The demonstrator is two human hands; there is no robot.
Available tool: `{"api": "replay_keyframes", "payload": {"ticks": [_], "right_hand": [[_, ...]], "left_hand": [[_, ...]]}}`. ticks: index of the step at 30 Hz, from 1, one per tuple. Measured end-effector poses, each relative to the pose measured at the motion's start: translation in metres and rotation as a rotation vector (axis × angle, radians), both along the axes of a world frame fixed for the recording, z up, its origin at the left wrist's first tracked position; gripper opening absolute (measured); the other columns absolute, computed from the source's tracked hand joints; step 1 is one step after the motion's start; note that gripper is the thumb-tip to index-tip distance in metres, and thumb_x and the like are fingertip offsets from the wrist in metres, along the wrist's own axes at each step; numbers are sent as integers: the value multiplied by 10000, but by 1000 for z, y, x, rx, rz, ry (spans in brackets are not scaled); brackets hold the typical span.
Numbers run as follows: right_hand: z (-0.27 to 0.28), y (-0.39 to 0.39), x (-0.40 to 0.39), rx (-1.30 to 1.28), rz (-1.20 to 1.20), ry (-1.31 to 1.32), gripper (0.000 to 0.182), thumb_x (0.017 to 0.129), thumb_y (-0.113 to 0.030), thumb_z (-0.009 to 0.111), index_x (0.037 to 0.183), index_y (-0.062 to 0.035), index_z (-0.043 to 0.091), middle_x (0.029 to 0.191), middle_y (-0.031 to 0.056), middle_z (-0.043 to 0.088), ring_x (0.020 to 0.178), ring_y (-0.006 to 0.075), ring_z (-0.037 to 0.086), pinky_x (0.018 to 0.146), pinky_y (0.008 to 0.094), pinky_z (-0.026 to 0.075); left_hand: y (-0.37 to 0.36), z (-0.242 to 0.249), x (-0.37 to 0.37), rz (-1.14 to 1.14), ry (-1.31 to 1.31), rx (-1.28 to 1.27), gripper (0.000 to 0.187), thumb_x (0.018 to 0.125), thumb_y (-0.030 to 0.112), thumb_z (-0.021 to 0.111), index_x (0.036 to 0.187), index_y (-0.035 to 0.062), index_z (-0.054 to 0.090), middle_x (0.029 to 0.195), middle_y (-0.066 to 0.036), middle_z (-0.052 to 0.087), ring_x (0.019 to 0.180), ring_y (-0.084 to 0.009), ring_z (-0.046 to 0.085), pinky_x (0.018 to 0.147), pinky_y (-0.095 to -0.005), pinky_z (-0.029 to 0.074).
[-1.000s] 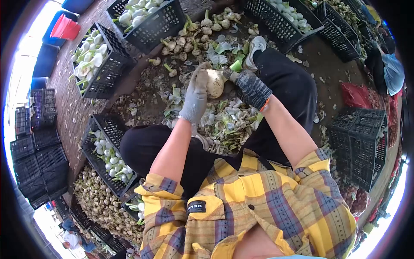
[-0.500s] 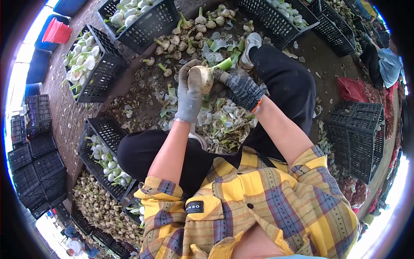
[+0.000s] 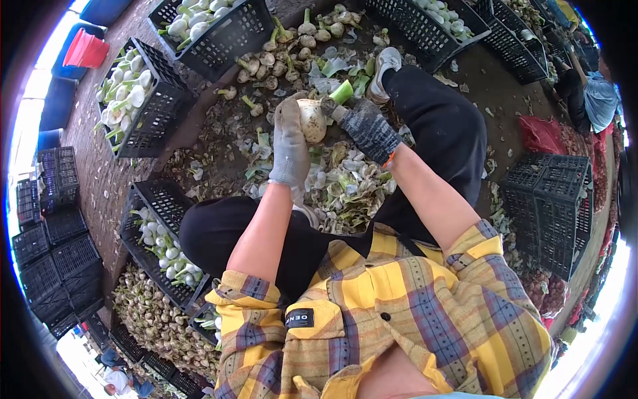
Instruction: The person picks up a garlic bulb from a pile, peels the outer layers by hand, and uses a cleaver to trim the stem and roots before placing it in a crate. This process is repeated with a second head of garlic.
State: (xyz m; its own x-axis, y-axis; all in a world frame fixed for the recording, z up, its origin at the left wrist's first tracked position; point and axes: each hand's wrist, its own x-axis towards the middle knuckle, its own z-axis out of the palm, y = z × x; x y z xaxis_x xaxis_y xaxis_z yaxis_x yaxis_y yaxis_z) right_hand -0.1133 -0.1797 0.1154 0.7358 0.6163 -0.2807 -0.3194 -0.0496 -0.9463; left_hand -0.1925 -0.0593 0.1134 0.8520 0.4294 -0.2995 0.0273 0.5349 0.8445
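Observation:
My left hand (image 3: 290, 143), in a light grey glove, is wrapped around a pale round onion bulb (image 3: 312, 121). My right hand (image 3: 367, 130), in a dark speckled glove, grips the bulb's top where the cut green stalk (image 3: 342, 92) sticks out. Both hands hold it above a heap of peeled skins and leaf scraps (image 3: 345, 189) between my knees. Whether the right hand also holds a tool is hidden.
Black crates with trimmed white onions stand at left (image 3: 143, 100), lower left (image 3: 163, 243) and top (image 3: 212, 26). Untrimmed onions lie ahead (image 3: 279, 63) and in a pile at lower left (image 3: 156, 319). Stacked empty crates sit at right (image 3: 551, 216). Another person crouches at top right (image 3: 598, 96).
The bulb has been turned in my hands and shifted slightly; the green stalk now points up and right. Both hands keep their hold.

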Motion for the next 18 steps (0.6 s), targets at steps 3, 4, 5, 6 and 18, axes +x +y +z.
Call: {"api": "replay_keyframes", "payload": {"ticks": [3, 4, 5, 6, 18], "right_hand": [[-1, -2, 4, -108, 72, -239, 408, 838, -327, 614, 979, 55, 595, 823, 152, 642, 731, 185, 621, 652, 328, 482], [-7, -3, 6, -128, 95, -258, 396, 842, -316, 606, 978, 57, 595, 826, 162, 643, 741, 197, 622, 662, 332, 481], [-10, -4, 6, -149, 118, -276, 385, 846, -304, 598, 976, 59, 594, 830, 171, 643, 751, 210, 623, 671, 337, 480], [-10, -6, 6, -151, 131, -307, 375, 847, -297, 595, 972, 57, 595, 829, 178, 642, 757, 220, 623, 677, 341, 478], [-2, -11, 4, -250, 195, -573, 275, 838, -170, 545, 995, 52, 581, 877, 229, 624, 840, 353, 603, 724, 397, 467]], "left_hand": [[4, -2, 0, 13, 8, -92, 412, 919, 456, 409, 1117, 105, 495, 952, -40, 583, 836, -158, 594, 739, -335, 510], [4, -1, 0, 20, 19, -134, 408, 919, 460, 403, 1100, 110, 505, 949, -42, 592, 831, -159, 599, 736, -338, 513], [5, -2, 0, 26, 37, -151, 408, 918, 466, 400, 1088, 112, 512, 945, -44, 599, 828, -162, 603, 733, -340, 515], [5, -2, 0, 32, 54, -167, 409, 917, 471, 396, 1076, 115, 519, 941, -47, 607, 825, -165, 607, 730, -341, 517], [2, 8, 0, 82, 200, -300, 408, 894, 503, 412, 1035, 147, 552, 893, -31, 632, 763, -167, 615, 602, -326, 491]]}}
